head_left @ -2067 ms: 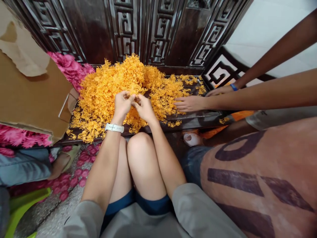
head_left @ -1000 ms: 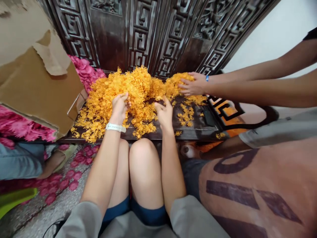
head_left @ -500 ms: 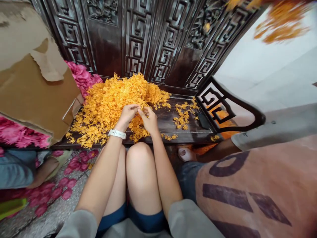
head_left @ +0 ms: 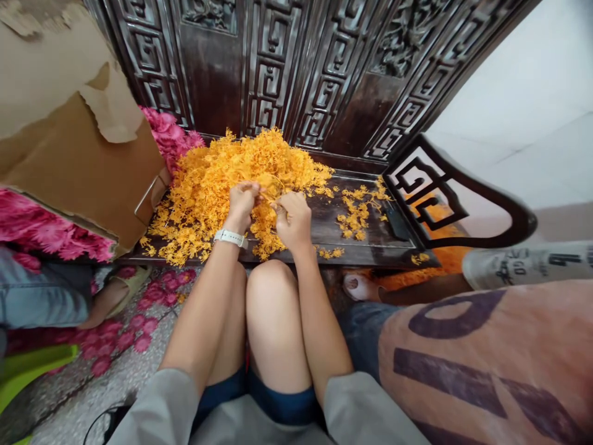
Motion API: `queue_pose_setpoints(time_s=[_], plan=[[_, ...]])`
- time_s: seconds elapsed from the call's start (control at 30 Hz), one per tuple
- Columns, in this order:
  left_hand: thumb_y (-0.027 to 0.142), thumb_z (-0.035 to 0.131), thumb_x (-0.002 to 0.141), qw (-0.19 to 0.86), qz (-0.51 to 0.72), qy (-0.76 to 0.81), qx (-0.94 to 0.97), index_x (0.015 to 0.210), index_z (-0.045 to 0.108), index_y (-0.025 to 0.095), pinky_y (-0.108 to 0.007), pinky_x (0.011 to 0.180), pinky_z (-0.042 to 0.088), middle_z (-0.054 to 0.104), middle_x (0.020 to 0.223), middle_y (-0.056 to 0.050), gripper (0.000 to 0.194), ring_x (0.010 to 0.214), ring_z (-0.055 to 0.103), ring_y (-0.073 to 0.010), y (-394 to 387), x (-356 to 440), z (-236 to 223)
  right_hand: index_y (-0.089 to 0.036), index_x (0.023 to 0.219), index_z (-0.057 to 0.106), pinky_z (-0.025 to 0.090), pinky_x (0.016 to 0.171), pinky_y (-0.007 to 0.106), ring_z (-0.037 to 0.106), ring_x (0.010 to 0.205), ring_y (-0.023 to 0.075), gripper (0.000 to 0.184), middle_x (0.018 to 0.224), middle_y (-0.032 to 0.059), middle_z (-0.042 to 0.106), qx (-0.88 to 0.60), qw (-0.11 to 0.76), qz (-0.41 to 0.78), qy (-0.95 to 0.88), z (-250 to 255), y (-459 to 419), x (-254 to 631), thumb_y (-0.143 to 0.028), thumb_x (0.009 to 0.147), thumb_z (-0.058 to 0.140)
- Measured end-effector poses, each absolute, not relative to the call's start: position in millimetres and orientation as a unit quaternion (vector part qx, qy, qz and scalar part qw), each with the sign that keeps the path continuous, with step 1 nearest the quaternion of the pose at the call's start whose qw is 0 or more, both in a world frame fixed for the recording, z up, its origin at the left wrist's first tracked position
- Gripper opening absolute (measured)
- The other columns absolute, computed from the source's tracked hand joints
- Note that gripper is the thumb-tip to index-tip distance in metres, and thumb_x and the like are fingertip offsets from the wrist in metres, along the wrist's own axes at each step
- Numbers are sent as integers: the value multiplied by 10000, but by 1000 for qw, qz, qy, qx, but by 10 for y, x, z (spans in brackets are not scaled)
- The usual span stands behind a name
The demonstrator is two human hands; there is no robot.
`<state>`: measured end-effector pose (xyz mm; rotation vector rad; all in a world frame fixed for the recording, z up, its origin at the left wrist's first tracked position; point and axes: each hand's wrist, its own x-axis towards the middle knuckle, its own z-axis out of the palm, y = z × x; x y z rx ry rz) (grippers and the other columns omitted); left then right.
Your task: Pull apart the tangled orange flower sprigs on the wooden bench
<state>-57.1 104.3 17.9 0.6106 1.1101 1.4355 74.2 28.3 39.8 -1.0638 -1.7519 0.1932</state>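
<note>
Fingers (head_left: 245,193) of both hands pinched closed on orange-yellow florets (head_left: 222,167), at the front of the heap; exact strands too small to tell.
Left hand (head_left: 241,207), white watch (head_left: 230,238) on its wrist, presses into the heap; right hand (head_left: 293,222) sits just beside it, over the dark wooden bench (head_left: 319,247). Loose floret clump (head_left: 356,216) lies apart on the bench, to the right. Torn cardboard sheet (head_left: 78,167) overhangs the bench's left end, beside pink florets (head_left: 169,139). Carved wooden panel (head_left: 273,62) rises behind. Bare knees (head_left: 271,290) sit below the bench edge.
</note>
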Motion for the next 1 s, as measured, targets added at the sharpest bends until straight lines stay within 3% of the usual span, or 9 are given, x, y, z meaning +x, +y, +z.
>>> queue_pose_setpoints(time_s=[0.1,0.2,0.27,0.33,0.4,0.5,0.63,0.73,1.0], plan=[[105,612,979,547,634,488,246,774,566,194,-200,572,458,678,718,6,228,554,538,-83,1093,-648,182,-258,867,676,518,855,413,604,861,233,402,857,53,642,-409,585,63,-698,558,223,674,-555,1117,572],[120,615,979,577,624,461,255,797,589,189,-197,563,427,675,739,-6,196,565,525,-84,1066,-681,178,-272,1248,715,574,899,384,668,959,213,322,1045,63,684,-423,657,117,-613,399,418,813,-534,1085,625],[138,639,972,588,610,451,280,811,618,185,-195,532,368,630,702,3,168,543,463,-84,1024,-671,185,-275,1576,531,599,899,366,690,971,196,614,1196,85,687,-483,675,182,-527,145,611,986,-468,1017,695],[147,664,957,602,586,445,310,803,640,179,-199,513,314,574,665,12,159,528,411,-84,983,-648,198,-243,1702,373,615,877,362,685,920,176,919,1325,122,657,-580,639,239,-444,-103,746,1135,-367,892,787],[184,704,948,622,558,433,340,784,647,178,-207,510,291,534,647,16,173,527,392,-86,952,-625,209,-211,1652,443,618,873,349,671,902,162,927,1353,135,652,-638,600,257,-408,-238,775,1191,-343,823,835],[293,760,952,637,534,406,379,786,657,183,-216,518,284,492,634,27,225,529,366,-88,924,-603,212,-198,1314,661,602,771,290,657,844,153,557,1123,77,724,-617,587,316,-419,-190,689,1088,-568,917,783],[340,802,925,645,513,392,408,735,643,184,-232,517,264,437,601,40,293,521,333,-87,905,-587,213,-214,1077,669,522,590,244,636,744,139,626,978,45,712,-556,576,435,-413,-1,590,858,-816,909,692],[306,806,910,662,500,384,406,695,635,184,-241,523,281,465,601,27,300,527,364,-90,900,-573,221,-225,1095,679,530,636,253,662,809,142,620,1055,42,718,-514,570,461,-445,-12,585,793,-779,841,791],[219,790,926,583,603,418,348,750,746,168,-227,575,307,554,664,12,189,595,379,-102,1001,-575,154,-219,907,659,502,746,317,601,782,160,488,854,19,675,-480,613,360,-515,-49,604,870,-662,814,841]])
